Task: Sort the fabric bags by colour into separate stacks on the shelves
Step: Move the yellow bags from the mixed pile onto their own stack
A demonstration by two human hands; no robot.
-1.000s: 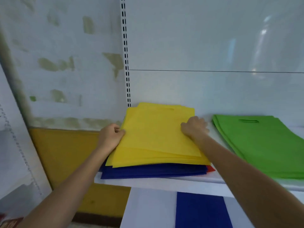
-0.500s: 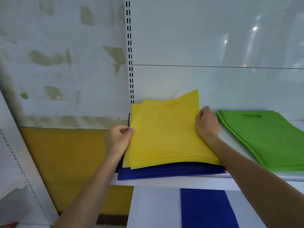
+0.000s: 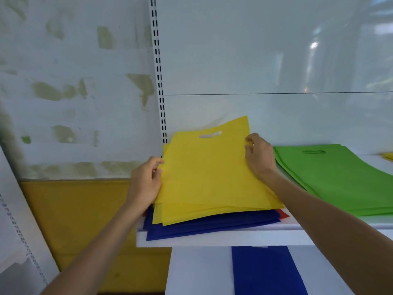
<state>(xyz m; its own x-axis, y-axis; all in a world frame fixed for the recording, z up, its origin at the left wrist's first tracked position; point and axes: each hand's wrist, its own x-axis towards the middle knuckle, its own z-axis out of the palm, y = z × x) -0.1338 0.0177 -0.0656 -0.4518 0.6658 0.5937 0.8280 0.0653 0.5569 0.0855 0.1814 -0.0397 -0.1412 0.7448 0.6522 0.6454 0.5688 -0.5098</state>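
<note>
A bundle of yellow fabric bags (image 3: 208, 177) lies on top of dark blue bags (image 3: 204, 225) at the left end of a white shelf (image 3: 212, 239). My left hand (image 3: 144, 182) pinches the bundle's left edge. My right hand (image 3: 259, 156) grips its right edge near the top, and the far end with the handle slot is tilted up off the pile. A red bag's corner (image 3: 284, 214) peeks out under the blue ones. A stack of green bags (image 3: 331, 177) lies to the right on the same shelf.
A slotted white upright (image 3: 158, 71) rises behind the pile against the wall. A blue bag (image 3: 265, 271) lies on the lower shelf. A scrap of yellow (image 3: 388, 155) shows at the far right edge. A white panel (image 3: 19, 241) leans at the left.
Both hands have lifted the far end of the yellow bags off the pile, and the right hand has slid further up the right edge. The handle slot now shows.
</note>
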